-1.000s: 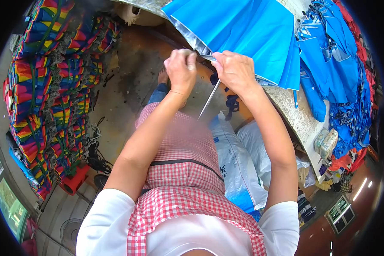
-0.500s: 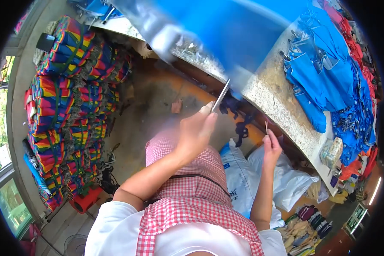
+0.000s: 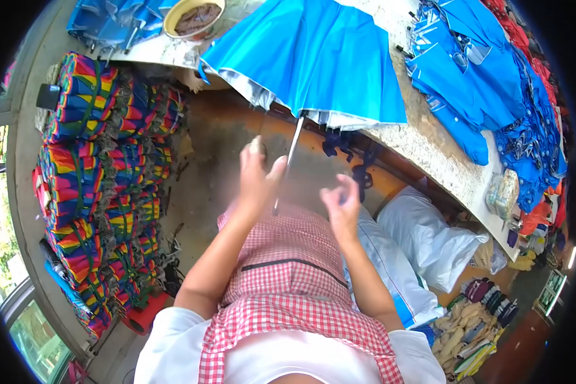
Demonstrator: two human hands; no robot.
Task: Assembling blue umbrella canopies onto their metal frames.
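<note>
1. My left hand (image 3: 257, 176) rises at the centre of the view beside the thin metal shaft (image 3: 289, 160) of a blue umbrella (image 3: 313, 57); the thumb lies against the rod, but motion blur keeps me from telling whether this grip is clamped on it.
2. My right hand (image 3: 340, 206), at about 4 o'clock from the left, hangs clear of the shaft with fingers loosely curled together and apparently nothing in them.
3. The umbrella's canopy lies spread on the stone counter (image 3: 441, 153) at 12 o'clock, silver lining down, its shaft slanting off the edge toward my checked apron (image 3: 288, 275).
4. Judged from this, the canopy is already on its frame, while the bare lower end of the shaft looks unfinished, with no handle visible.
5. Finished-looking rainbow umbrellas (image 3: 102, 179) are stacked at 9 o'clock; blue canopies (image 3: 480, 83) wait in a heap at 2 o'clock, suggesting much remains.
6. A bowl (image 3: 194, 18) sits at 11 o'clock; white sacks (image 3: 429, 246) lie at 4 o'clock.
</note>
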